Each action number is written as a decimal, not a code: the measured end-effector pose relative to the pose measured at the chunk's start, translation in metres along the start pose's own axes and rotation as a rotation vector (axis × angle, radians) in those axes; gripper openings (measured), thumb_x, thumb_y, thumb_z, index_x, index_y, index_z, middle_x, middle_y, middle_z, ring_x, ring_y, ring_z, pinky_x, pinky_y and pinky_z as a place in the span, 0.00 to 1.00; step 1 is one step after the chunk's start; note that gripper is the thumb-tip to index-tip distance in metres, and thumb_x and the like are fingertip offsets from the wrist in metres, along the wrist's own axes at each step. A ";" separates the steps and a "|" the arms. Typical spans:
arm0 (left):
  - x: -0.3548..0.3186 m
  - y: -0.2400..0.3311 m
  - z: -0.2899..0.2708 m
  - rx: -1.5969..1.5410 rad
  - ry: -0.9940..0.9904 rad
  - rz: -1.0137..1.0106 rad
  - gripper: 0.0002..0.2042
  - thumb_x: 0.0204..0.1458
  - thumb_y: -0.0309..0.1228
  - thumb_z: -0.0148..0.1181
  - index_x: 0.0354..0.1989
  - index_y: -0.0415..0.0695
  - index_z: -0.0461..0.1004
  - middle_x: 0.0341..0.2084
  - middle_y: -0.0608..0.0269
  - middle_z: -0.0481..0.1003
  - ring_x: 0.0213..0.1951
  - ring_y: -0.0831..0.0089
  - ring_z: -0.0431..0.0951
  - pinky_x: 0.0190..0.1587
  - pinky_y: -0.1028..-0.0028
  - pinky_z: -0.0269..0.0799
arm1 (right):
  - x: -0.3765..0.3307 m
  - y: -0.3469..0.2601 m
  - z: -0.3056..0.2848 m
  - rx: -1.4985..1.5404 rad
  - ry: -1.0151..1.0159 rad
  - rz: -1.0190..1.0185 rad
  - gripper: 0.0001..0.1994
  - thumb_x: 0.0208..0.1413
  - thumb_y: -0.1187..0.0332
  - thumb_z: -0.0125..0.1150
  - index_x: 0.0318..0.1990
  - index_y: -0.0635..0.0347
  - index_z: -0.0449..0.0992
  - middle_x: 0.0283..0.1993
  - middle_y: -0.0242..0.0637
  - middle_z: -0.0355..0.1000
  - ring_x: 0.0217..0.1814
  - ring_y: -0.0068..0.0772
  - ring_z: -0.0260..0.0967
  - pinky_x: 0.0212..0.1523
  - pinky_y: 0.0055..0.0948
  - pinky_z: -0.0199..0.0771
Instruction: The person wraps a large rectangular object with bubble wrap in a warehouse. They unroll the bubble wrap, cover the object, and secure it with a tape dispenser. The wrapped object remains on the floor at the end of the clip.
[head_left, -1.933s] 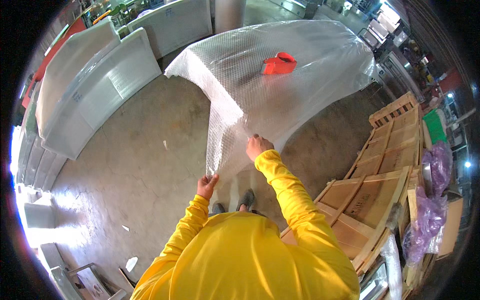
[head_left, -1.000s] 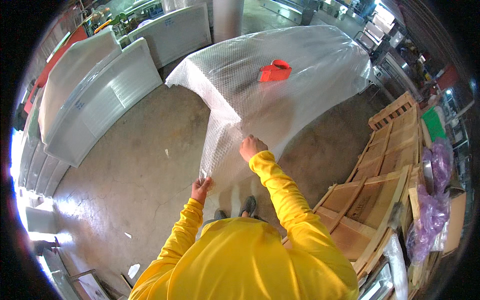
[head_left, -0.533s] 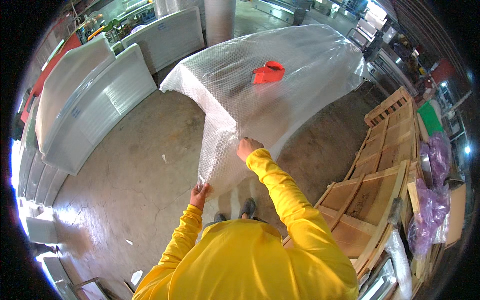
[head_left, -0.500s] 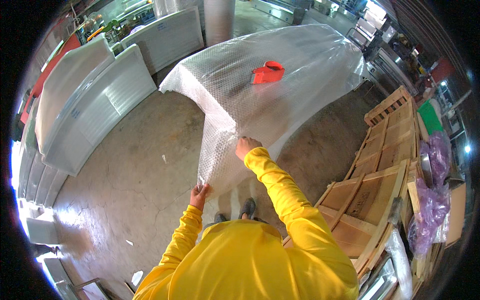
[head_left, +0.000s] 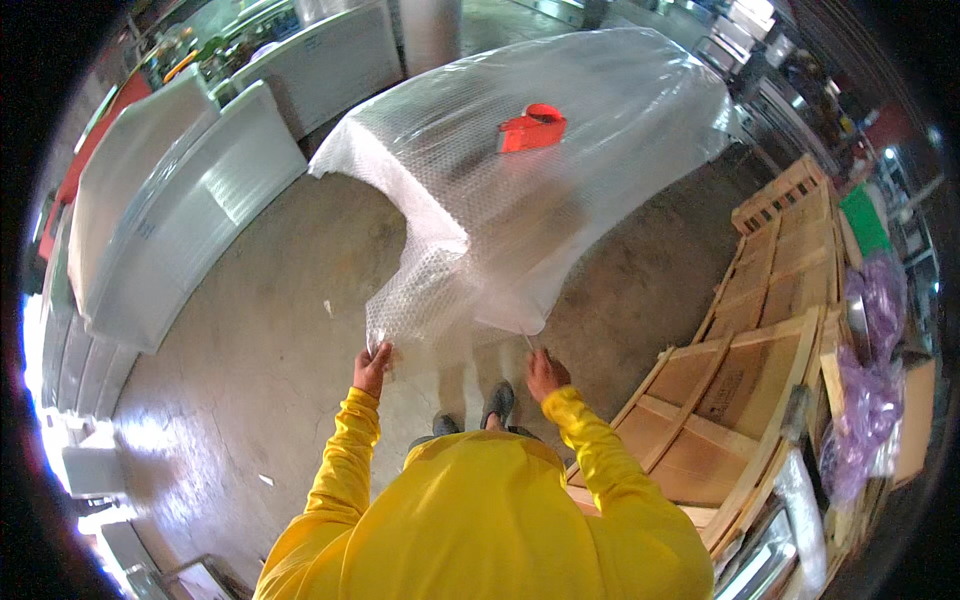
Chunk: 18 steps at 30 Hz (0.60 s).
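Note:
A long table-like form ahead of me is draped in clear bubble wrap (head_left: pixel 400 130), whose near end hangs down toward my feet. My left hand (head_left: pixel 372 368) is closed, pinching the lower left corner of that hanging end. My right hand (head_left: pixel 546 374) is closed just below the sheet's lower right corner. A thin pale sliver shows between its fingers and the wrap; whether it is film or a tool I cannot tell. On top of the wrap lies a red tape dispenser (head_left: pixel 533 130), out of reach of both hands.
Large wrapped white panels (head_left: pixel 190 220) lean along the left. At right lies a wooden crate (head_left: pixel 740 370), with purple plastic wrap (head_left: pixel 868 400) beyond it. A grey column (head_left: pixel 431 35) stands behind the draped form. Scraps lie on the concrete floor (head_left: pixel 270 270).
My right hand has dropped from the wrapped corner and moved right, to below the sheet's edge. My left hand has shifted left and slightly up, spreading the hanging bubble wrap.

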<state>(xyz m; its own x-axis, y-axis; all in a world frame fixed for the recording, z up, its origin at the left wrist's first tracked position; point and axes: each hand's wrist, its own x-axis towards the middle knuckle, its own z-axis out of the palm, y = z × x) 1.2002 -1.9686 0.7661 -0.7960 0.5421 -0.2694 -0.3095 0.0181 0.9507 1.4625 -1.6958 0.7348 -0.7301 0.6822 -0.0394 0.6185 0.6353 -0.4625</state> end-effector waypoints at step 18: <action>-0.015 0.006 0.019 -0.218 0.123 0.007 0.11 0.56 0.39 0.59 0.35 0.44 0.75 0.25 0.74 0.72 0.25 0.83 0.67 0.30 0.79 0.62 | 0.015 -0.006 -0.010 -0.604 -0.659 -0.202 0.21 0.60 0.65 0.40 0.57 0.66 0.66 0.61 0.54 0.63 0.63 0.50 0.63 0.65 0.47 0.55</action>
<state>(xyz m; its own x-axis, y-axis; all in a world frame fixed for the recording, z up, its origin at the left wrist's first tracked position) 1.2195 -1.9608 0.7789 -0.8518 0.4347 -0.2925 -0.3983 -0.1745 0.9005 1.4505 -1.6855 0.7458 -0.7442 0.3106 -0.5914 0.3721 0.9280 0.0190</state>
